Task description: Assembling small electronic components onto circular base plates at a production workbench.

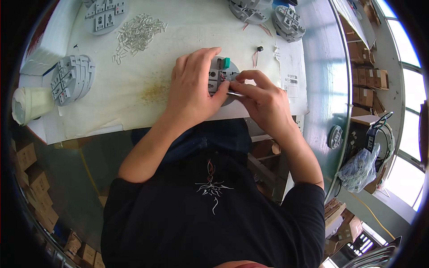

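A round grey fixture (214, 73) with slots and small parts lies on the table in front of me. A green block (226, 63) stands up from its far side. My left hand (193, 85) grips the fixture's left side, fingers along the far edge and thumb near its middle. My right hand (264, 98) is closed at the fixture's right side, its index finger and thumb pinched by small dark and reddish parts. A thin greyish strip shows beneath those fingertips; I cannot make out what it is. My hands hide much of the fixture.
A pile of small clear pieces (139, 35) lies far left. More grey round fixtures stand at the left (73, 79), far left (105, 17) and far right (289, 23). A pale cup (33, 105) sits at the left edge. A small black part with wires (259, 49) lies right.
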`<state>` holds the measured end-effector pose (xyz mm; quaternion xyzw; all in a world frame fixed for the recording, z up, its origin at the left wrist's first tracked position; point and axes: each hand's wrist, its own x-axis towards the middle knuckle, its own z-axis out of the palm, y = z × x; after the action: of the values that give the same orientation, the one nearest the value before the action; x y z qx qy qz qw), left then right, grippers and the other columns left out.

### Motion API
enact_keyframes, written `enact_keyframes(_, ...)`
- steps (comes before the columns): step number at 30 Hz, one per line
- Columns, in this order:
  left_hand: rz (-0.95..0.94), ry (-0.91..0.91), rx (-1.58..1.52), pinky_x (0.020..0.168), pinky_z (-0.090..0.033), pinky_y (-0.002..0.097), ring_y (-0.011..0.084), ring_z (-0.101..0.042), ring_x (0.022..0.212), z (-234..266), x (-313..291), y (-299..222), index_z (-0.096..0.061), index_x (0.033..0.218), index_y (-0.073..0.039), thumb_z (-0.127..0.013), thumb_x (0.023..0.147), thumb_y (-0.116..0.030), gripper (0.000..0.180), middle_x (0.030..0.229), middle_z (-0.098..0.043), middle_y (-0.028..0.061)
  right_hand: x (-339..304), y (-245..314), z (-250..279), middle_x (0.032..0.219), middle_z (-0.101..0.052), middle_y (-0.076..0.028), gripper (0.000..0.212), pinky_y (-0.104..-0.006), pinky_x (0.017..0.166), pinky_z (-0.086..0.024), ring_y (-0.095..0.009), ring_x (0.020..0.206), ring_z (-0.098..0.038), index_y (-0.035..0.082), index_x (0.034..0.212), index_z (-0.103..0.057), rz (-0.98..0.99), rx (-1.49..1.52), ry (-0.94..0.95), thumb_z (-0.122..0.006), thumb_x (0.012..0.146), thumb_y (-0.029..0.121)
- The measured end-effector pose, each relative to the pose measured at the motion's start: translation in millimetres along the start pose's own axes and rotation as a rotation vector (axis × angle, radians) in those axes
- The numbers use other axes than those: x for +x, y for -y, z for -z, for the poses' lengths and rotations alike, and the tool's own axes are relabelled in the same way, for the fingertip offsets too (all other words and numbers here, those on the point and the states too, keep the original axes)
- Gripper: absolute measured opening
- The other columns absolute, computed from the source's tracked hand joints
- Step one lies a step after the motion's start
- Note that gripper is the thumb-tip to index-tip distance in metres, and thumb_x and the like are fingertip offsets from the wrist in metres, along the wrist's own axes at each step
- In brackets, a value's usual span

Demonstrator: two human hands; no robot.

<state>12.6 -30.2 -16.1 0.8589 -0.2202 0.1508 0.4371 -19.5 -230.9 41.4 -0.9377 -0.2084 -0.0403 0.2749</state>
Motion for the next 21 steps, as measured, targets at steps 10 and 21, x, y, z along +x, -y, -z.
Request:
enact_keyframes(10,0.071,0.062,0.056,0.113,-0.043,0.0466,0.0358,-0.054,0.129,1,-2,-3,-0.055,0.147,-0.009,-0.080,0.079,-0.016,0.072,0.142,-0.063,0.0121,23,-3,-31,0.082,-0.060,-0.013,0.052,-0.0287,0.049,-0.037,-0.012,0.056,-0.045,0.002,0.073,-0.050,0.052,1.175,-0.365,-0.041,0.117,0.029)
enact_keyframes(21,-0.052,0.213,0.237,0.106,-0.047,0.0482,0.0369,-0.053,0.125,21,18,-29,-0.052,0.149,-0.020,-0.093,0.067,-0.032,0.092,0.140,-0.053,0.0097,36,-5,-22,0.071,-0.046,-0.006,0.075,-0.0321,0.052,-0.036,-0.016,0.055,-0.039,0.006,0.082,-0.049,0.033,1.289,-0.265,-0.028,0.109,0.072)
